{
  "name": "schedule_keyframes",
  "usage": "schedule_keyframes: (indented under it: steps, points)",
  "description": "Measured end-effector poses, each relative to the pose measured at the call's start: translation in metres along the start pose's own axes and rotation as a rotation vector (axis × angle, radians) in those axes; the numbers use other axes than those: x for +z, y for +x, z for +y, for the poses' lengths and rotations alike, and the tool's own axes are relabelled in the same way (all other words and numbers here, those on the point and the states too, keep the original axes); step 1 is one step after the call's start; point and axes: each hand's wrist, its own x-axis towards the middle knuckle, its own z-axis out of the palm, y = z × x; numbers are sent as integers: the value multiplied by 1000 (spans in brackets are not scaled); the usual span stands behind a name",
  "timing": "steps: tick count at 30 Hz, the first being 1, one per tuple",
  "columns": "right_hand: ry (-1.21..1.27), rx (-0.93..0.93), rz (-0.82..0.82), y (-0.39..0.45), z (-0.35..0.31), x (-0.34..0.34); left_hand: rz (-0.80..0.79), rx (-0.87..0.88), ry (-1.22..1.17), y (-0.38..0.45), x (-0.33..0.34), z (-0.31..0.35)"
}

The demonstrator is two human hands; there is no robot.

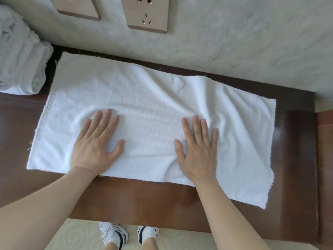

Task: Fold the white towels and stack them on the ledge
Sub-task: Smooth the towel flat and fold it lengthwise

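Note:
A white towel (pixel 147 105) lies spread lengthwise on the dark brown wooden ledge (pixel 144 201), with wrinkles toward its right end. My left hand (pixel 98 143) presses flat on the towel's left half, fingers straight and spread. My right hand (pixel 198 147) presses flat on the right half in the same way. Neither hand grips the cloth. The towel's right end reaches close to the ledge's right side.
A heap of crumpled white towels (pixel 19 56) sits on the ledge at the far left. A pale textured wall (pixel 234 42) with a socket plate (pixel 146 15) and a switch plate (pixel 79 8) rises behind. My shoes (pixel 115 233) stand on the floor below the ledge's front edge.

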Motion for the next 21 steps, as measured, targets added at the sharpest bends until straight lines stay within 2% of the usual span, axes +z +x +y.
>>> schedule_keyframes:
  steps: [13, 15, 18, 21]
  points:
    - [9, -18, 100, 2, -1, 4, -23, 29, 27, -7, -5, 15]
    - [6, -15, 103, 3, -1, 4, 9, 59, -24, -5, -3, 35]
    - [25, -20, 118, 3, 0, 4, 37, 200, -95, 15, 5, 87]
    - [56, -10, 139, 4, -2, 1, -9, 242, -142, 43, 15, 144]
